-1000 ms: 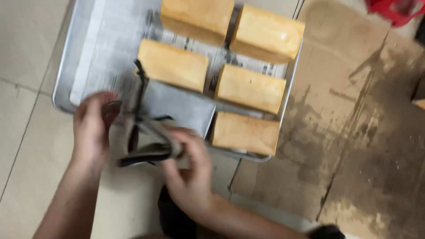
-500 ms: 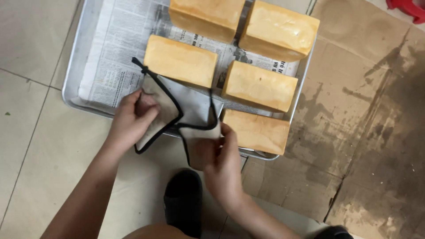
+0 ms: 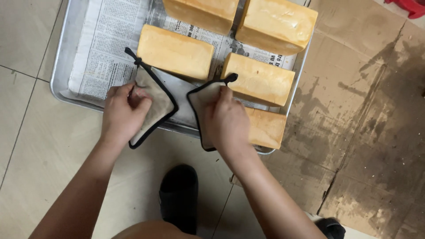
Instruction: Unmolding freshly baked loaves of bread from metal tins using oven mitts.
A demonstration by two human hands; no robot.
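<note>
5 golden loaves sit on a metal tray [image 3: 66,53] lined with newspaper [image 3: 104,42], and the tray rests on a tiled floor [image 3: 31,146]. 2 loaves lie along the top edge of the view, 1 loaf [image 3: 175,51] sits mid-tray, another [image 3: 259,79] just right of it, and the 5th [image 3: 268,128] lies at the near right corner of the tray.

2 grey pads with black trim are at the tray's near edge. The left hand [image 3: 124,115] lies on the left pad [image 3: 152,99], its fingers curled together over the cloth and pressing it against the tray rim; the pad's black loop points up toward the mid-tray loaf, just short of its corner. The right hand [image 3: 228,121] covers most of the right pad [image 3: 201,99], fingers together and flat on it, fingertips touching the lower edge of the loaf to the right. That pad's loop curls against the same loaf. The 2 pads lie near each other, with a bare strip of tray between them.

Right of the tray, stained brown cardboard [image 3: 367,110] covers the floor. Below the tray, between the forearms, a black slipper [image 3: 179,199] shows on the tiles, and a 2nd dark shoe [image 3: 332,228] peeks in at the bottom right. A red object [image 3: 409,6] cuts the top right corner
</note>
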